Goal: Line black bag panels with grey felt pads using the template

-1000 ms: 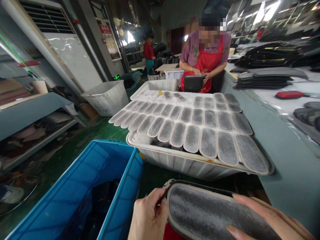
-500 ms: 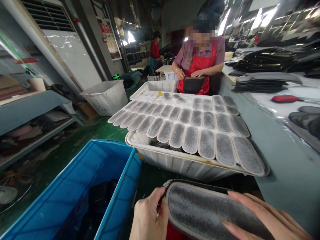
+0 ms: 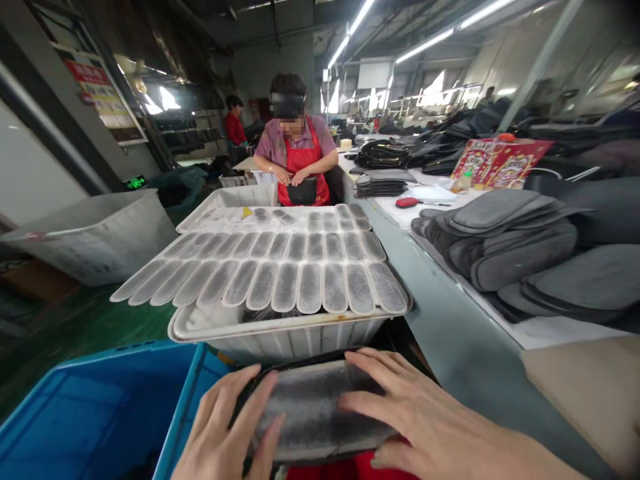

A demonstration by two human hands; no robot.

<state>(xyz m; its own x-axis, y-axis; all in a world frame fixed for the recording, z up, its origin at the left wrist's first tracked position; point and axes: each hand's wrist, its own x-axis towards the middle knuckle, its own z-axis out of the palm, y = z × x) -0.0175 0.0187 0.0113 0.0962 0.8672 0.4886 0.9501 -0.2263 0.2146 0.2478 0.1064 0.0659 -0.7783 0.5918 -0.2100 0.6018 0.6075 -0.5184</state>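
A dark grey oval panel (image 3: 310, 400) with a pale rim is laid against a black bag piece in front of me, low in the view. My left hand (image 3: 230, 423) wraps round the left end, fingers over the panel's face and edge. From the other side, my right hand (image 3: 407, 407) grips the right end, with fingertips at the top edge and on the face. Most of the black piece is hidden under the panel and hands. Just beyond, rows of similar oval panels (image 3: 285, 287) lie on a white board over a white tub (image 3: 300, 337).
A blue crate (image 3: 115, 407) stands at left front, and a grey-white bin (image 3: 95, 233) behind it. Grey stacked pieces (image 3: 515, 233) and a red-handled tool (image 3: 407, 202) lie on the right-hand table (image 3: 430, 333). Across from me, a person in a red apron (image 3: 303, 167) holds a black pouch.
The view has swung right, showing more of the table. My left hand has gone from pinching the panel's edge to fingers over its left end; the panel now lies more level.
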